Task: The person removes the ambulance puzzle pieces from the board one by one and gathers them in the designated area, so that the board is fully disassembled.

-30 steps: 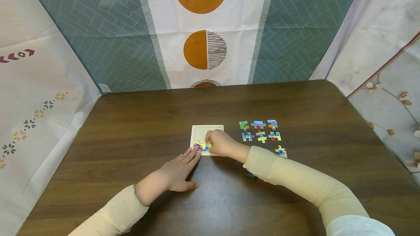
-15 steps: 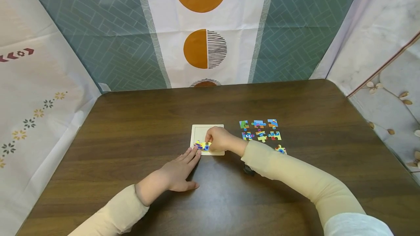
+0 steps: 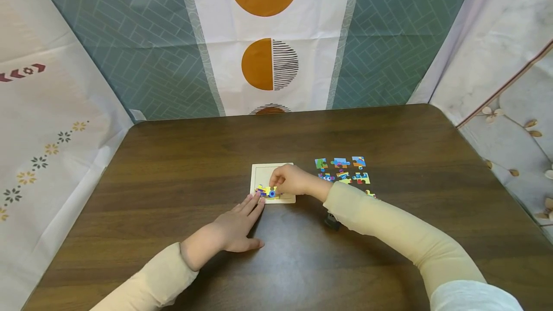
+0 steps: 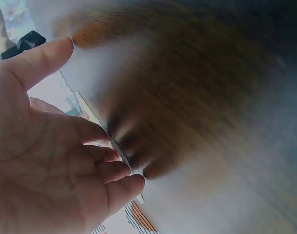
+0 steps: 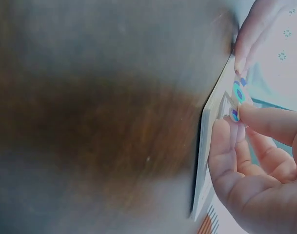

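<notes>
A shallow pale wooden puzzle tray (image 3: 261, 172) lies in the middle of the table. My right hand (image 3: 295, 180) reaches over it from the right, thumb and fingers pinching a yellow jigsaw piece with a blue wheel (image 3: 271, 193) at the tray's near side. In the right wrist view that jigsaw piece (image 5: 239, 92) stands tilted above the tray floor at the fingertips. Just left of it, a yellow and purple jigsaw piece (image 3: 261, 189) sits in the tray's near left corner. My left hand (image 3: 229, 228) lies with straight, spread fingers, their tips on the tray's near left edge.
Several loose jigsaw pieces (image 3: 340, 162) lie in rows on the brown table (image 3: 194, 157), right of the tray. My right sleeve (image 3: 389, 224) partly covers the nearest one. Patterned cloths (image 3: 164, 52) hang behind the table and at its sides.
My right hand has shifted slightly at the tray, its fingers now lifted a little off the wheel piece's right side, showing more of it. My left hand has stayed at the tray's edge.
</notes>
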Tool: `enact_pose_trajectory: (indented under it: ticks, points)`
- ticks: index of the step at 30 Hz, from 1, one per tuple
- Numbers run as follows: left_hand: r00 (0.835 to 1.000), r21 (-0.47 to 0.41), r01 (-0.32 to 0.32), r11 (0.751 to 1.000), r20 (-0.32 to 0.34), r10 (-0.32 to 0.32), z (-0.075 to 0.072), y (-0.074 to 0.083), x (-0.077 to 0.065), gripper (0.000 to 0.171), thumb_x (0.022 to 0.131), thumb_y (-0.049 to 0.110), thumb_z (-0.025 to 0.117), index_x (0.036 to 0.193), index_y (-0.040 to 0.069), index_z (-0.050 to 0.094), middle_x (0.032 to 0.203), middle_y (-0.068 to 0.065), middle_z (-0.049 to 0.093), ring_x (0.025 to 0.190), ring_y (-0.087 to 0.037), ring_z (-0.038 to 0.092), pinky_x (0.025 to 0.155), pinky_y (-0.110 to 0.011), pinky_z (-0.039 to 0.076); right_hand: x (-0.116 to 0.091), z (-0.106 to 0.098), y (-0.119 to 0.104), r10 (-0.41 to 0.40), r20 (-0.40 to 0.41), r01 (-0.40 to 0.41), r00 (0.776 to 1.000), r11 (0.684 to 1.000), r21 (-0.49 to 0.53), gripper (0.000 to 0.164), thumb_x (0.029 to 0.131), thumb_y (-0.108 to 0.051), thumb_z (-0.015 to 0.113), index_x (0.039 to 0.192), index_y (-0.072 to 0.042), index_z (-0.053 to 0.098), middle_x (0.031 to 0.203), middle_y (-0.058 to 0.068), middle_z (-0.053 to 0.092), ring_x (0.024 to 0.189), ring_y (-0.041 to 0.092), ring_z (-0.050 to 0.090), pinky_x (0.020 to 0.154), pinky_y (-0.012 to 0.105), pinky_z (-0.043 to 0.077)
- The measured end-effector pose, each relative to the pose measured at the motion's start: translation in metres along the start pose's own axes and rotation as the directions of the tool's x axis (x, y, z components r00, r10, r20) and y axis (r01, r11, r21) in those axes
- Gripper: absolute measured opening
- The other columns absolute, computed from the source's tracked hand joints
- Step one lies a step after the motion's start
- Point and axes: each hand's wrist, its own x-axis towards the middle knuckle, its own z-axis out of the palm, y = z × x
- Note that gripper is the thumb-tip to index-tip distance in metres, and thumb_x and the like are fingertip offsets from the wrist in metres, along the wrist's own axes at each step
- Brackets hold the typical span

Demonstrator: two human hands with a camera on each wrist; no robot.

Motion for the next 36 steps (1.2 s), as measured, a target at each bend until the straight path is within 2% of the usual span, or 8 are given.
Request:
enact_pose_trajectory:
  ticks: [10, 14, 21, 29, 36]
  points:
    - [1.000, -0.009, -0.005, 1.000, -0.005, 0.005, 0.001, -0.001, 0.000, 0.089, 0.086, 0.040, 0.067, 0.151, 0.002, 0.019, 0.160, -0.013, 0.008, 0.147, -0.030, 0.009, 0.116, -0.047, 0.022, -0.012, -0.006, 0.000, 0.022, -0.031, -0.020, 0.999, 0.997, 0.072, 0.011, 0.080, 0.004, 0.065, 0.091, 0.001, 0.068, 0.080, 0.008, 0.066, 0.069, 0.009, 0.056, 0.061, 0.019, 0.049]
    - [1.000, -0.010, -0.010, 1.000, -0.010, 0.010, 0.002, -0.001, 0.000, 0.090, 0.085, 0.039, 0.067, 0.151, 0.001, 0.019, 0.160, -0.014, 0.008, 0.147, -0.031, 0.010, 0.116, -0.048, 0.022, -0.021, -0.015, -0.002, 0.027, -0.017, -0.025, 0.999, 0.995, 0.102, 0.012, 0.081, 0.003, 0.065, 0.092, 0.002, 0.068, 0.080, 0.008, 0.067, 0.068, 0.010, 0.060, 0.063, 0.021, 0.052]
    - [1.000, -0.001, -0.008, 1.000, -0.017, 0.008, 0.002, 0.000, 0.000, 0.091, 0.085, 0.041, 0.068, 0.151, 0.001, 0.020, 0.160, -0.014, 0.009, 0.147, -0.031, 0.010, 0.116, -0.049, 0.022, -0.041, -0.034, 0.001, 0.066, -0.010, -0.064, 0.998, 0.990, 0.128, 0.011, 0.085, 0.000, 0.062, 0.094, 0.002, 0.068, 0.085, 0.010, 0.068, 0.071, 0.022, 0.062, 0.067, 0.035, 0.055]
    - [1.000, 0.003, -0.013, 1.000, -0.018, 0.013, 0.002, -0.001, -0.002, 0.090, 0.085, 0.041, 0.067, 0.151, 0.000, 0.019, 0.160, -0.015, 0.009, 0.147, -0.032, 0.010, 0.116, -0.049, 0.021, -0.066, -0.053, 0.014, 0.096, -0.028, -0.092, 0.995, 0.988, 0.122, 0.010, 0.086, -0.001, 0.062, 0.094, 0.002, 0.067, 0.082, 0.008, 0.067, 0.069, 0.020, 0.059, 0.070, 0.039, 0.054]
    - [1.000, -0.002, -0.020, 1.000, -0.012, 0.019, 0.001, -0.001, -0.003, 0.090, 0.086, 0.041, 0.066, 0.151, 0.001, 0.018, 0.160, -0.014, 0.008, 0.147, -0.031, 0.010, 0.116, -0.049, 0.021, -0.084, -0.063, 0.027, 0.112, -0.035, -0.108, 0.993, 0.989, 0.103, 0.009, 0.086, -0.002, 0.064, 0.092, 0.002, 0.068, 0.083, 0.008, 0.068, 0.067, 0.017, 0.058, 0.068, 0.034, 0.053]
